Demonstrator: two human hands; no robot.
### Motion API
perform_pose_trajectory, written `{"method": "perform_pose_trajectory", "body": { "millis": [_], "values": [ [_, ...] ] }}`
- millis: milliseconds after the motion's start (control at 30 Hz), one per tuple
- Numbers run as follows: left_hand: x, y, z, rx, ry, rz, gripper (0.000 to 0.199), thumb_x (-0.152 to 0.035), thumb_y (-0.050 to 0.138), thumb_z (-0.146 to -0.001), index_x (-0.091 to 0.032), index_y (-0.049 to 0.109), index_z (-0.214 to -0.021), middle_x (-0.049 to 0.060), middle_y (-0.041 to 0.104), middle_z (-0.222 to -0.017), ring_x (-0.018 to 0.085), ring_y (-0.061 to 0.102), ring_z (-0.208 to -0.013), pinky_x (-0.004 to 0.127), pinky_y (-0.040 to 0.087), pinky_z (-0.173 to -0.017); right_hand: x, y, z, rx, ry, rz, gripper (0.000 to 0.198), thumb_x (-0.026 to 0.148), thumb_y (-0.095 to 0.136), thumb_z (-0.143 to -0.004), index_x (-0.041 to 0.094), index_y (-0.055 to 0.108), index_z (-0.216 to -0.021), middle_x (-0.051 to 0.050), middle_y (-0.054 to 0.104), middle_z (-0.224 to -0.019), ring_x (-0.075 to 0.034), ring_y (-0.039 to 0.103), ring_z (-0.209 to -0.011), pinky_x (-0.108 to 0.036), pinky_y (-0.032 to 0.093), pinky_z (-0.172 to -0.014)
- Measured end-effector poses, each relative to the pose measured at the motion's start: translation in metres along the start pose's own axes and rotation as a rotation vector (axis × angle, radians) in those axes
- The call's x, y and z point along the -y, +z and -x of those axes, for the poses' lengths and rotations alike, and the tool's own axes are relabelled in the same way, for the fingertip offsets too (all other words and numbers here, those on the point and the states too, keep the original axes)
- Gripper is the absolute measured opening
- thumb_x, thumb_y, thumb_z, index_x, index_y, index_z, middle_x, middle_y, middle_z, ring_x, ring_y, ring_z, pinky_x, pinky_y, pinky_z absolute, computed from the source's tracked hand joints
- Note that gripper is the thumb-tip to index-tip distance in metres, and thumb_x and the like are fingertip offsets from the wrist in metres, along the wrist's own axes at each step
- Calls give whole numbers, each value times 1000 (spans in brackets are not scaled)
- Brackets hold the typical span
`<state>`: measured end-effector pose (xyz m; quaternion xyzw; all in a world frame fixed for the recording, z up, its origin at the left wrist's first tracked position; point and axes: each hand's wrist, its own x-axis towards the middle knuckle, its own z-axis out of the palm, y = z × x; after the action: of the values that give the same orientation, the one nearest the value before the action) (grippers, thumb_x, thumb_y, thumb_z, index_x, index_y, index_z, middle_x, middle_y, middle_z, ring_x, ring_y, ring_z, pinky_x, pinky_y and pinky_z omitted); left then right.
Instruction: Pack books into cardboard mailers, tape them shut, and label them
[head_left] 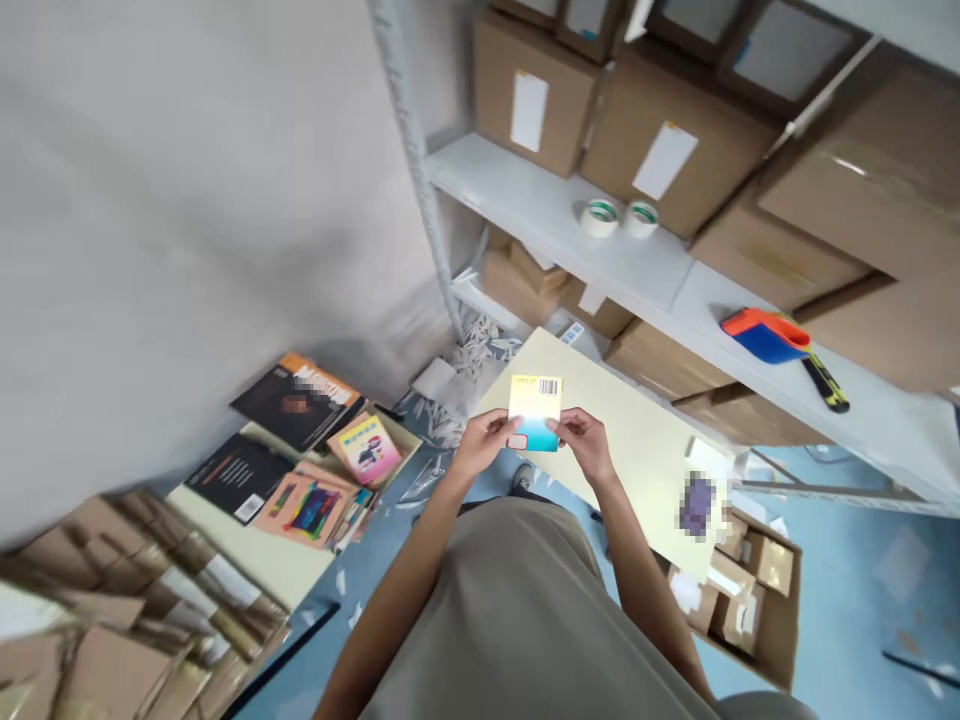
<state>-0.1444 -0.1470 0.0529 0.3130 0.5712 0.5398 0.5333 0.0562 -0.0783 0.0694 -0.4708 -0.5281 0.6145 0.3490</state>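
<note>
Between both hands is a small flat card-like pack [535, 410], yellow at the top, fading through white to teal, with a barcode in its upper right corner. My left hand [484, 440] pinches its lower left edge, thumb on the front face. On the other side my right hand [583, 440] grips the lower right edge the same way. Whether it is a booklet or a thin box I cannot tell. It is held up over the pale yellow table [630, 465], its printed face toward me.
Books, among them a black one [296, 403], and a pink-yellow booklet [369, 450] lie at left beside stacked flattened cardboard [150, 590]. A shelf [517, 205] ahead bears cartons, tape rolls [600, 218], an orange-blue tape dispenser [766, 335] and a cutter [825, 383]. An open carton [784, 620] stands right.
</note>
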Motion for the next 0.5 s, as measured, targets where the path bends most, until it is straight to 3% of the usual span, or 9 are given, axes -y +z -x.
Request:
{"method": "perform_pose_trajectory", "body": {
  "millis": [133,267,400,500],
  "values": [
    [-2,60,-22,29,-49,3,56,-69,92,-70,-18,80,-89,5,80,-90,20,72,-80,30,56,-76,1,-64,0,-69,-9,-40,45,63,92,-78,22,80,-92,-5,79,-89,-18,66,-71,-32,56,-62],
    [-4,102,-33,44,-83,-9,56,-67,94,-68,-17,81,-90,7,82,-92,21,73,-83,31,58,-80,-5,-106,1,-119,-19,-45,47,63,89,-81,21,83,-103,-5,80,-90,-19,68,-74,-34,60,-68],
    [-5,120,-37,54,-82,-47,52,-64,93,-71,-17,82,-91,7,83,-92,21,74,-80,31,59,-76,-17,-118,-1,-232,-32,-18,54,60,89,-82,22,81,-120,-5,79,-94,-19,71,-73,-35,63,-67],
    [-4,128,-38,50,-45,-84,51,-64,91,-75,-17,83,-95,7,84,-93,23,77,-81,33,62,-75,-20,-113,-1,-334,-137,158,40,57,79,-92,25,84,-116,-10,78,-114,-24,77,-91,-39,67,-77]
  ]
}}
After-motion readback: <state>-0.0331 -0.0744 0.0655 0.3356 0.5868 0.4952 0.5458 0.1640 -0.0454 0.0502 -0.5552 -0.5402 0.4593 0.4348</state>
